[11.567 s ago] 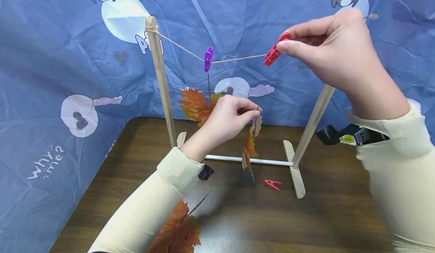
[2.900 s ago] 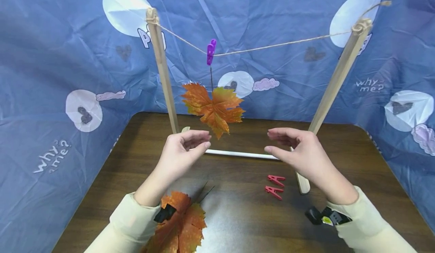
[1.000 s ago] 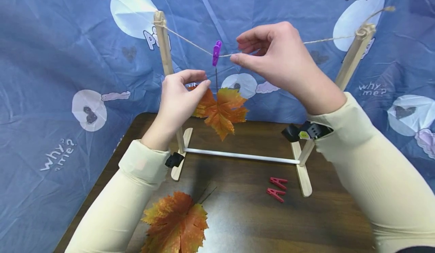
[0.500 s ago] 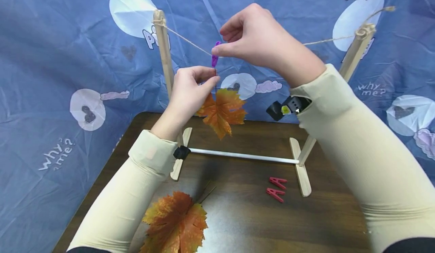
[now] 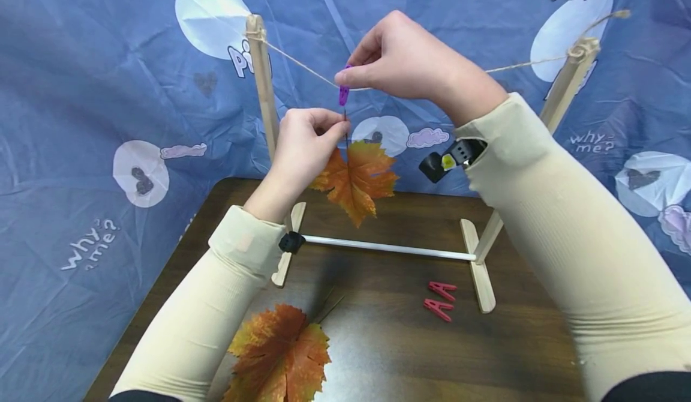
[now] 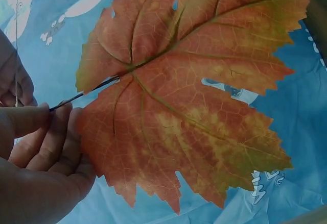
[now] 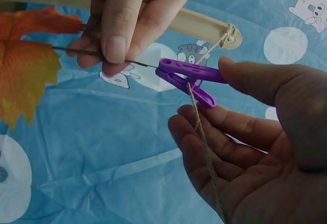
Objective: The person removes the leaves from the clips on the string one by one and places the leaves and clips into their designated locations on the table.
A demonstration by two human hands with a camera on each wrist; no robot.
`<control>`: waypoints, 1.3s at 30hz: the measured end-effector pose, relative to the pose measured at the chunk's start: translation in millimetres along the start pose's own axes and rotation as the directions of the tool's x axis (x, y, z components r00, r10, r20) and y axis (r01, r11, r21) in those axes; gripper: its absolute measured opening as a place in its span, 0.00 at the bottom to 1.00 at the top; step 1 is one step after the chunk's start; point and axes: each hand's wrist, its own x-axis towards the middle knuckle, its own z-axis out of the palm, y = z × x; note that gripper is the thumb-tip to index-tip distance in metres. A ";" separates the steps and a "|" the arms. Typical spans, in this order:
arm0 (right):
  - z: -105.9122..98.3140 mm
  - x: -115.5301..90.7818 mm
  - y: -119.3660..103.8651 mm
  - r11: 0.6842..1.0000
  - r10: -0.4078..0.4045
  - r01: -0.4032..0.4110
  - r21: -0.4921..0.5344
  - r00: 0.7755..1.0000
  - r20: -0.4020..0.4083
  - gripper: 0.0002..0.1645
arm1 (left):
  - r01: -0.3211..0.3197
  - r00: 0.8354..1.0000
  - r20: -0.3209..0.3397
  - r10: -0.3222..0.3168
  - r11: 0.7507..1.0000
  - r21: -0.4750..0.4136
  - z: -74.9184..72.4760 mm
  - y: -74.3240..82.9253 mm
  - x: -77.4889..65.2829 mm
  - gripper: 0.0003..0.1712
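An orange artificial maple leaf (image 5: 353,180) hangs by its dark stem below a purple clothespin (image 5: 344,95) on the string. My left hand (image 5: 308,144) pinches the stem between thumb and fingers just under the clothespin; the left wrist view shows the leaf (image 6: 173,91) spread out beyond the fingertips. My right hand (image 5: 410,60) pinches the clothespin's handles from above. In the right wrist view the purple clothespin (image 7: 184,76) sits across the string (image 7: 204,147), its tip at the stem's end, with my right thumb on one handle and a finger at the other.
A wooden frame's left post (image 5: 261,84) and right post (image 5: 567,84) carry the string, joined below by a white rod (image 5: 388,247). Two red clothespins (image 5: 438,309) lie on the brown table (image 5: 399,354) near the right foot. Another maple leaf (image 5: 283,354) lies front left.
Since the oldest frame, the red clothespin and leaf once held have been put down on the table. Both empty hands then rose to the hanging leaf, taking hold of its stem and the purple clothespin.
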 end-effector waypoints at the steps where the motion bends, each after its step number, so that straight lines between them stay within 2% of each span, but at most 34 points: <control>1: 0.0 -0.1 0.2 1.000 -0.004 0.003 -0.002 1.000 -0.004 0.21 | -0.001 1.000 -0.001 0.001 1.000 0.003 0.2 0.3 0.3 0.05; 8: 0.5 -0.5 1.0 0.999 -0.027 0.024 -0.036 0.997 -0.079 0.18 | 0.013 1.000 0.008 -0.013 1.000 0.029 2.4 1.0 0.9 0.06; 17: -4.9 -4.1 1.5 1.000 0.015 -0.020 -0.019 0.976 -0.219 0.18 | 0.023 0.999 0.037 -0.024 0.999 0.037 4.6 1.7 -2.1 0.07; 26: -14.0 -12.5 3.4 0.998 0.041 -0.022 0.062 0.943 -0.329 0.18 | 0.038 0.997 0.071 -0.041 0.998 0.041 6.2 0.0 -9.5 0.06; 39: -27.5 -33.5 9.7 0.984 0.014 0.062 0.165 0.905 -0.425 0.15 | 0.039 0.987 0.150 -0.050 0.996 0.075 0.6 -0.6 -25.9 0.06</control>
